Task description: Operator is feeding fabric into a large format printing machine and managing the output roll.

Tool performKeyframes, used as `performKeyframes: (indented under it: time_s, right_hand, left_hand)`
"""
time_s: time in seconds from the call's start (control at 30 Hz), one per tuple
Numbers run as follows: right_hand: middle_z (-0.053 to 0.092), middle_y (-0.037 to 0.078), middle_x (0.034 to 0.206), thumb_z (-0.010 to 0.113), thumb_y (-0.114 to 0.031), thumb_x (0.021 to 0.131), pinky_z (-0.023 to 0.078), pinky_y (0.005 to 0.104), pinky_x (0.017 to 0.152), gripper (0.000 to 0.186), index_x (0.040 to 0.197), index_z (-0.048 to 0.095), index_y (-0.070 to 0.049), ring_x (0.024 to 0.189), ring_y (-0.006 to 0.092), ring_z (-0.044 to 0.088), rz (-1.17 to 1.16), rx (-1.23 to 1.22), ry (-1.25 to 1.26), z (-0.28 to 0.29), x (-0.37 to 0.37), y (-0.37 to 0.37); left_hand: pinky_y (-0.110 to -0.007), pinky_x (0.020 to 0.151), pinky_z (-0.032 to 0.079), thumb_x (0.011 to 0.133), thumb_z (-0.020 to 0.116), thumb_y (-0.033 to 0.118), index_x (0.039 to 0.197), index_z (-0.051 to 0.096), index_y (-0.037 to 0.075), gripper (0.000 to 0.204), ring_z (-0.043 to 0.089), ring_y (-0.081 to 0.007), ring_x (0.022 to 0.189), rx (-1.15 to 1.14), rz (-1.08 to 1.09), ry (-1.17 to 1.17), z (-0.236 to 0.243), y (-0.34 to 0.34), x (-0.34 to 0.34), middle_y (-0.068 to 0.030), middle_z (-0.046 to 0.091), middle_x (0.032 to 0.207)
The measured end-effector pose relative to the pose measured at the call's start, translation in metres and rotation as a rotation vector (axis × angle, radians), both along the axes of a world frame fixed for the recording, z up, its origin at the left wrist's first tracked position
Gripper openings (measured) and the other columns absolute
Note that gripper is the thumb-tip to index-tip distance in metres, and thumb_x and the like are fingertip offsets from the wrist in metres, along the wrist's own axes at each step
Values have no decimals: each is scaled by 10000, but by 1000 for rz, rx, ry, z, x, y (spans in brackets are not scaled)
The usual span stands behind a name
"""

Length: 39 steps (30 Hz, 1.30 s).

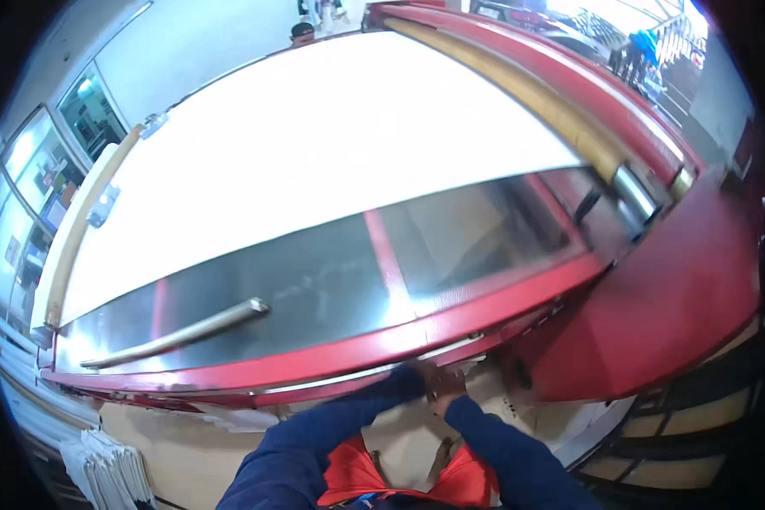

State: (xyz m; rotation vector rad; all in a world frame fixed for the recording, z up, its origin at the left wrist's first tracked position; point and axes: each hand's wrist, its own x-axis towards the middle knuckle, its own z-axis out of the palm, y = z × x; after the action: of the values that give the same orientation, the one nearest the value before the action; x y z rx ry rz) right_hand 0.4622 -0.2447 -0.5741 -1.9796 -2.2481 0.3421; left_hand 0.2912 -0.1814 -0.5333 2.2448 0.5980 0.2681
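Observation:
My two hands meet just below the front edge of a large red machine table (pixel 331 355). My left hand (pixel 425 375) reaches across to the right, and my right hand (pixel 444 395) is right beside it, perhaps touching. Both are small, dark and blurred, so their fingers and anything between them cannot be made out. Close above them runs a thin pale metal rail (pixel 370 370) along the table's front side. A wide white sheet (pixel 314 144) covers most of the tabletop. Bare grey metal (pixel 314 276) shows along its near side, where a silver metal bar (pixel 187 334) lies at the left.
A long tan roller (pixel 518 89) lies along the right side, ending in a shiny metal shaft (pixel 636 191). Red housing (pixel 646 297) juts out at the right front. Another roll (pixel 85 225) edges the left. Folded white material (pixel 106 463) is stacked low at left. A person's cap (pixel 302 31) shows behind the table.

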Motion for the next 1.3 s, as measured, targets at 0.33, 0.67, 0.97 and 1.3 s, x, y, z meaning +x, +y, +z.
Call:
performKeyframes:
  time_s: [0.33, 0.67, 0.97, 1.3]
  right_hand:
    - [649, 122, 1143, 651, -360, 806, 314, 573, 1068, 426, 1204, 650, -209, 1174, 320, 565, -283, -903, -114, 200, 65, -256]
    - [691, 125, 1103, 620, -571, 819, 469, 446, 947, 523, 1050, 724, -114, 1050, 324, 634, 528, -946, -555, 62, -2, -118]
    - [678, 49, 905, 568, -129, 864, 506, 285, 628, 292, 1136, 652, -65, 735, 148, 649, 41, -685, 855, 404, -398, 125]
    - [404, 135, 1483, 621, -439, 884, 305, 492, 1114, 589, 1408, 474, -214, 1379, 321, 361, -166, 127, 4, 397, -427, 264]
  left_hand:
    - [-414, 917, 499, 855, 640, 285, 1157, 674, 124, 343, 641, -316, 1041, -612, -56, 499, 254, -193, -199, -133, 679, 1084]
    - [-364, 802, 537, 806, 670, 139, 1046, 691, 95, 245, 675, -259, 867, -183, 1069, 4, 342, -184, -434, -108, 681, 1005]
    - [-329, 791, 544, 831, 687, 110, 1034, 692, 59, 209, 693, -210, 878, -190, 1615, -35, 328, -243, -668, -107, 702, 968]
    - [-285, 787, 532, 857, 671, 49, 1094, 674, 27, 239, 683, -163, 879, -100, 1846, -214, 366, -164, -722, -81, 707, 975]
